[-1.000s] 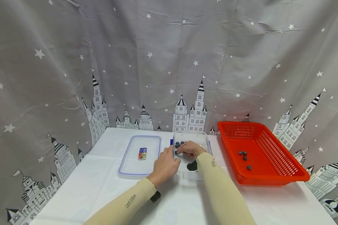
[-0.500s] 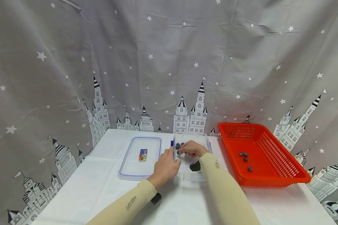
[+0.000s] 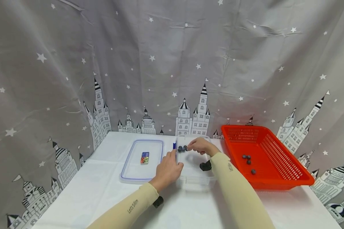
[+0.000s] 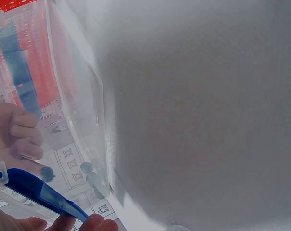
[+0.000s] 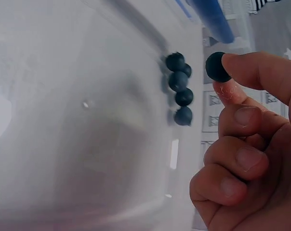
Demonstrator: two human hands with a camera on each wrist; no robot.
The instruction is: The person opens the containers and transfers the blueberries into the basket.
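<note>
My right hand pinches a blueberry between thumb and index finger, its other fingers curled. It is over the clear plastic box. Several more blueberries lie clustered on the box floor, by its far left end in the head view. At the box's left side is my left hand. In the left wrist view its fingertips grip the end of the blue side latch; much of that hand is out of frame there.
A red perforated basket with several blueberries stands to the right. On the left lies a clear blue-edged lid with a colourful label. A grey castle-print curtain hangs behind the white-covered table.
My right hand has risen and moved right from the box's left side, taking the pinched blueberry along. My left hand keeps its place at the box.
</note>
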